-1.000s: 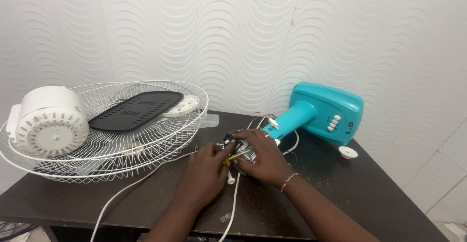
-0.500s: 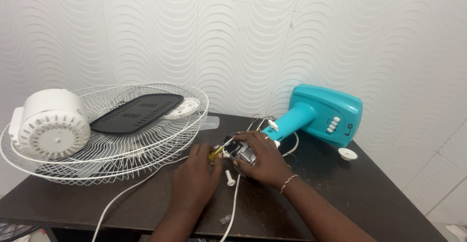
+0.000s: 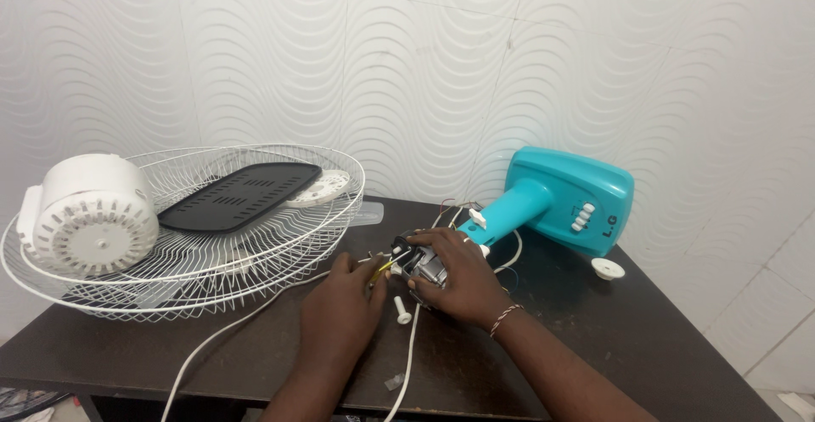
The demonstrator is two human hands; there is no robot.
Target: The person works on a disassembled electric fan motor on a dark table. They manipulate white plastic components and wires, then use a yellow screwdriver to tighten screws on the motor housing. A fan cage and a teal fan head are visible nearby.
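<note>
Table (image 3: 645, 346): dark brown, near black, with a dull sheen. Wall (image 3: 424, 74): white, embossed with a repeating wave pattern. Fan stand (image 3: 560, 201): turquoise housing, with a row of white buttons. Wire fan guards (image 3: 195, 252): white, radial spoke pattern. Motor cover (image 3: 89, 214): white, with a ring of slotted vents. Panel (image 3: 242, 195) lying in the guards: black, with rows of fine slots. Cable (image 3: 229, 329): white. Small motor (image 3: 422, 262) under the right hand (image 3: 454, 282): metallic grey and black, with a yellow lead. Knob (image 3: 608, 269) and peg (image 3: 401, 310): white. Bracelet on the right wrist: red and white.
</note>
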